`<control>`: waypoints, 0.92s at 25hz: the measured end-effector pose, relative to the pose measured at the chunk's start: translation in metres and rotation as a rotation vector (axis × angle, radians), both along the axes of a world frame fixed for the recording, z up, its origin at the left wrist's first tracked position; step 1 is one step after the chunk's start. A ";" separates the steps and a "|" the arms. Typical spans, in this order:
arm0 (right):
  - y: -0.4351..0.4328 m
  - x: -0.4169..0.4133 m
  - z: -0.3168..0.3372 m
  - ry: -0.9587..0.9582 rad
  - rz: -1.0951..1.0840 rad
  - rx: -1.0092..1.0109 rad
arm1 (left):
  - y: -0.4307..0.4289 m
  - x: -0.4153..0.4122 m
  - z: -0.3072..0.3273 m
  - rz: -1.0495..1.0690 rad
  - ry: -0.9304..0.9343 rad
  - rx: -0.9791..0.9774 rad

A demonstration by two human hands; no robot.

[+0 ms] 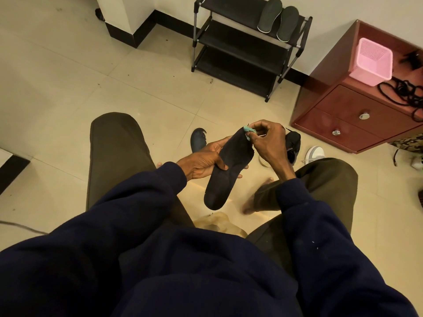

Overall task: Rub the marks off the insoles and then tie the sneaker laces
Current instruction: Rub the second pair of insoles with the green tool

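A black insole (225,170) is held in the air between my knees, toe end pointing away from me. My left hand (204,162) grips it from below at its middle, thumb on top. My right hand (266,141) pinches a small teal cloth (249,131) against the insole's toe end. Behind my right hand a black sneaker (294,143) with laces lies on the floor, partly hidden. A white sneaker (315,154) sits right of it, and a dark blue shoe (198,140) lies to the left.
A black shoe rack (242,49) stands against the far wall with two dark insoles (278,19) leaning on its top shelf. A red-brown drawer cabinet (357,110) at the right carries a pink basket (370,61) and black cords (405,92).
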State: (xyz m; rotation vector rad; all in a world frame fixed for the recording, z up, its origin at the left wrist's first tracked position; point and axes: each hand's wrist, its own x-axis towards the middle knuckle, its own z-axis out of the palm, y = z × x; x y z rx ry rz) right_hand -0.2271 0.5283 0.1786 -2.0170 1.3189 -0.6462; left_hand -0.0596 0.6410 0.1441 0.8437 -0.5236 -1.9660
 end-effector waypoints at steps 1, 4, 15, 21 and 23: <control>0.001 -0.001 -0.003 0.045 -0.025 -0.002 | 0.000 -0.001 0.000 0.002 0.002 0.010; 0.001 -0.007 -0.006 0.071 -0.072 0.003 | -0.001 -0.001 0.000 0.067 0.035 0.048; 0.029 0.017 -0.006 0.051 0.240 0.023 | -0.003 0.006 0.004 0.224 0.115 0.229; 0.038 0.029 -0.009 0.106 0.210 -0.123 | -0.001 0.006 0.009 0.333 0.158 0.286; 0.041 0.029 -0.008 0.077 0.202 -0.108 | -0.001 0.007 0.007 0.350 0.102 0.293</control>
